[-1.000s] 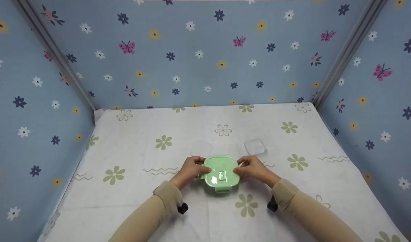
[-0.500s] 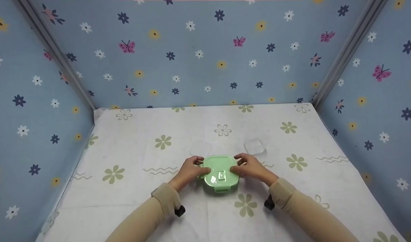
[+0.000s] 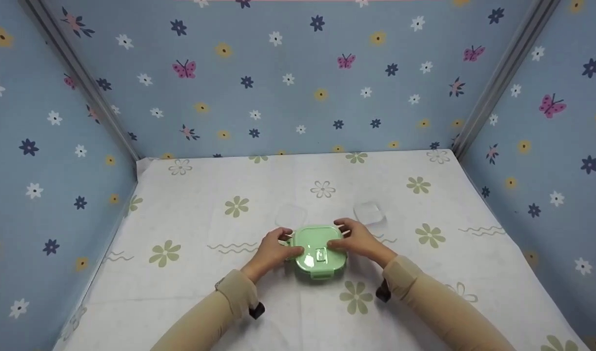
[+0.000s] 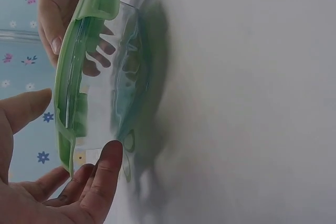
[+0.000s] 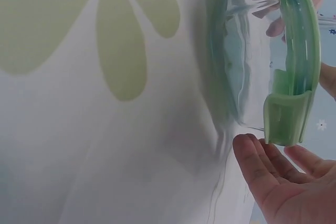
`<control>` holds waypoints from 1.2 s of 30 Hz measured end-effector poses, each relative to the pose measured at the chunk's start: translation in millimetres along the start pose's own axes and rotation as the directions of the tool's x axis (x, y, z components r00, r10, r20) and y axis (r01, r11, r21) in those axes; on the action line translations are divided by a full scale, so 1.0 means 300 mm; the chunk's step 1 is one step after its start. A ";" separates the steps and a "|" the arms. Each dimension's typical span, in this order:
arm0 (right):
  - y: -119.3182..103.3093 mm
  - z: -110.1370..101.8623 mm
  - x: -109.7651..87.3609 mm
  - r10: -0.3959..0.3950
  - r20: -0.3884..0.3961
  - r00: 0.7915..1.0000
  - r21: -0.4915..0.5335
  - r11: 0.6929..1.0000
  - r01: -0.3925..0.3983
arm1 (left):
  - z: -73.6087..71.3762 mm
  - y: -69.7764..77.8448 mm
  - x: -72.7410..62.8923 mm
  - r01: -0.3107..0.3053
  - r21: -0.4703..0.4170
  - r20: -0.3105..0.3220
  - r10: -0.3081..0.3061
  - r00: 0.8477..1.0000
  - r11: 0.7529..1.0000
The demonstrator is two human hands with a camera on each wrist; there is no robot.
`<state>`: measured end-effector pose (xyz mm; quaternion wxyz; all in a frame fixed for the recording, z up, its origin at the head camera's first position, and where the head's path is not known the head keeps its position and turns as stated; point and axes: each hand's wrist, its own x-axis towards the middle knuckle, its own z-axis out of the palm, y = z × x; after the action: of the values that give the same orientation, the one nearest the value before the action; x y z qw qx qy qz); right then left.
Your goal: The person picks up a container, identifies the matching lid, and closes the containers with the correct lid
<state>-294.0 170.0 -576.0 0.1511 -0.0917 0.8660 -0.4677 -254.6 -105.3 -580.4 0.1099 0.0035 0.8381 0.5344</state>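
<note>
A glass food container with a green snap-on lid (image 3: 320, 243) sits on the cloth between both hands. Its clear glass body (image 4: 113, 77) shows below the lid in the left wrist view. On the left side, a lid clip (image 4: 67, 153) flares outward from the glass. The right-side clip (image 5: 286, 119) hangs down along the wall. My left hand (image 3: 271, 251) is at the left edge, thumb near the lid top and loosely bent fingers beside the clip. My right hand (image 3: 361, 239) lies at the right edge, thumb over the lid and fingers extended beside the right-side clip.
Two clear square pieces lie behind the container: a faint flat one (image 3: 291, 215) on the left and a thicker one (image 3: 369, 213) on the right. A flower-printed white cloth (image 3: 181, 209) covers the table. Blue patterned panels (image 3: 278, 97) enclose the back and sides.
Both hands have loosened from the container's edges. The right hand has shifted left and a little farther back, its fingers spreading. The left fingers have eased outward. The container has barely moved.
</note>
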 end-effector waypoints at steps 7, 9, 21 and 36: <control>-0.006 0.015 0.011 -0.007 -0.002 1.000 -0.006 1.000 0.007 | -0.006 -0.006 -0.029 0.016 0.051 -0.008 -0.016 1.000 0.999; -0.007 0.020 0.013 -0.004 -0.009 1.000 -0.010 1.000 0.004 | -0.008 -0.008 -0.033 0.020 0.076 -0.014 -0.019 1.000 0.997; -0.020 0.029 0.027 0.014 0.008 1.000 -0.024 1.000 -0.014 | -0.027 0.003 -0.057 0.030 0.125 -0.010 -0.029 1.000 0.992; -0.027 0.019 0.040 0.012 0.039 0.999 -0.047 0.999 -0.010 | -0.026 0.005 -0.065 0.017 0.169 -0.051 -0.009 0.999 0.985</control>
<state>-303.0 157.5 -574.3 0.1686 -0.0999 0.8740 -0.4447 -237.2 -114.0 -572.4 0.0918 -0.0059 0.8830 0.4603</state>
